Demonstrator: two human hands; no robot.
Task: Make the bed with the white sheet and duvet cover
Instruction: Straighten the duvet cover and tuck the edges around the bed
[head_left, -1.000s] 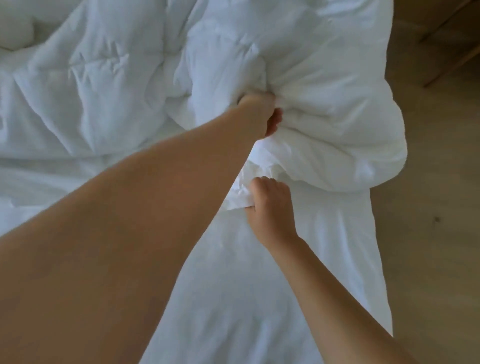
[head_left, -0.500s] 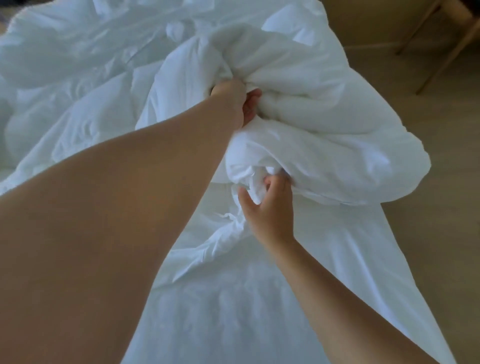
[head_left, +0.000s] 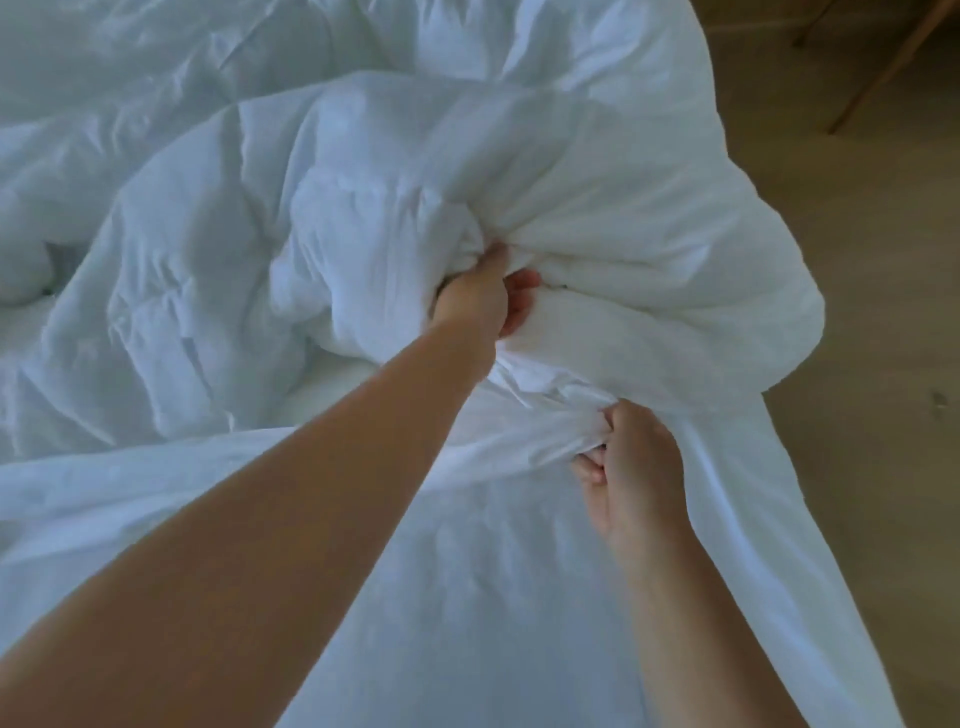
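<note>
A bulky white duvet (head_left: 597, 208) lies bunched across the bed, its thick corner hanging toward the right edge. My left hand (head_left: 480, 301) grips a fold of that bulk at the centre, fingers buried in the fabric. Below and to the right, my right hand (head_left: 631, 467) clutches a gathered edge of thin white cover cloth (head_left: 519, 436), which stretches leftward in a taut band. A flat white sheet (head_left: 493, 597) spreads beneath both arms toward the near edge.
Light wooden floor (head_left: 872, 364) runs along the right of the bed. Slanted wooden furniture legs (head_left: 883, 67) stand at the top right. More rumpled white bedding (head_left: 130, 156) fills the left and far side.
The duvet bulk has shifted right and nearer with my left hand. My right hand has dropped lower and now pulls the thin cover cloth into a tight band.
</note>
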